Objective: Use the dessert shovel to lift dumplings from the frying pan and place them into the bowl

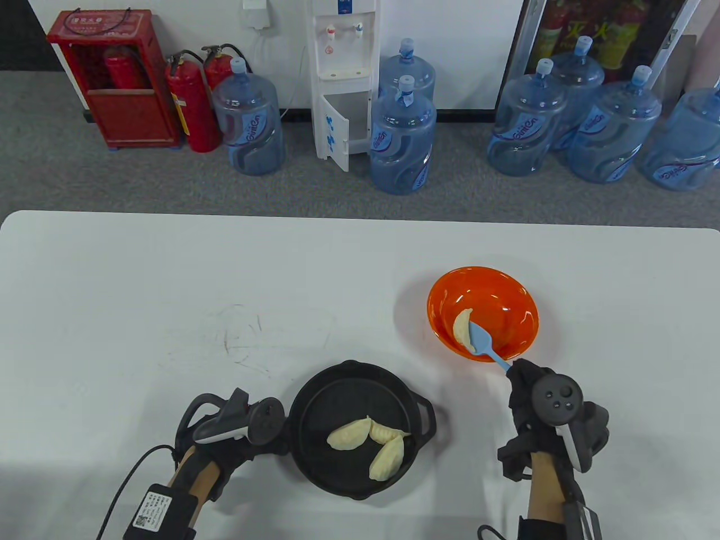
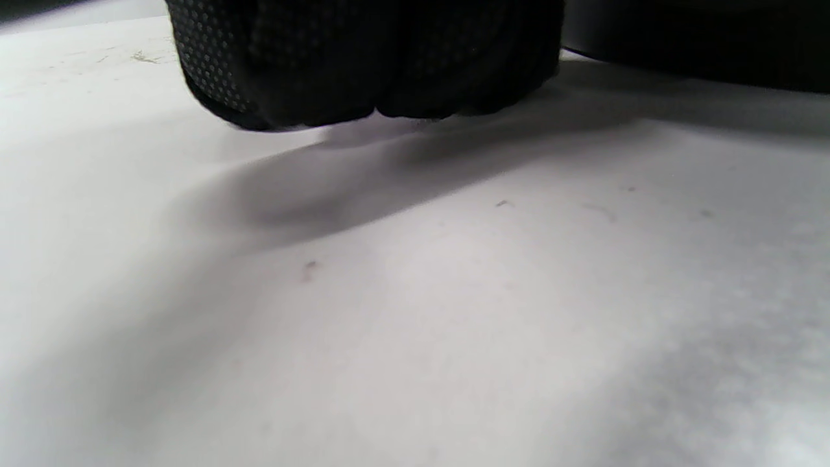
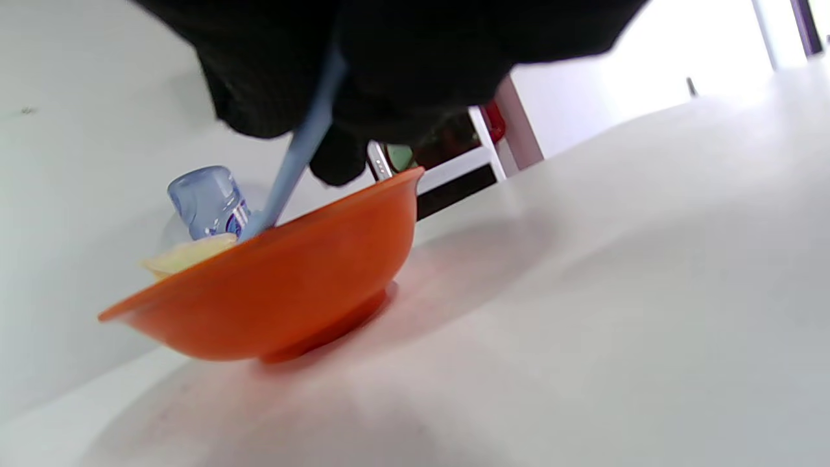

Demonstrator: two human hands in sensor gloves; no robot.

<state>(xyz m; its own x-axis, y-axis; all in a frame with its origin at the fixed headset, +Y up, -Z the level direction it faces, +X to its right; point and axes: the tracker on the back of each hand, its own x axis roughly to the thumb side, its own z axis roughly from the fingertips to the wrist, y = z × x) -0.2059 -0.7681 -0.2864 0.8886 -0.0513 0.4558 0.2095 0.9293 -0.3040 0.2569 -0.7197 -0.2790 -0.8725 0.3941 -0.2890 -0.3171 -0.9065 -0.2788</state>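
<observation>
The dumplings look soft and pale, probably light and a little slick, so I judge they would tear or slide if pinched; the sensible way to take one is from below, the flat blade slid under its broad belly so it rides balanced.

Lower right of the table view, the right hand curls its fingers round the thin handle of the light-blue dessert shovel, gripping near the handle's end. The blade reaches over the near rim into the orange bowl, with one dumpling lying against the blade on the bowl's near-left inner wall. In the right wrist view that dumpling just peeks over the rim beside the blue handle. Whether it has fully left the blade I cannot tell.

The black frying pan, bottom centre, holds three dumplings clustered and touching toward its near side. The left hand sits just beside the pan's left edge on the white worktop; its fingers appear curled in the left wrist view, but whether they grip the pan I cannot tell.
</observation>
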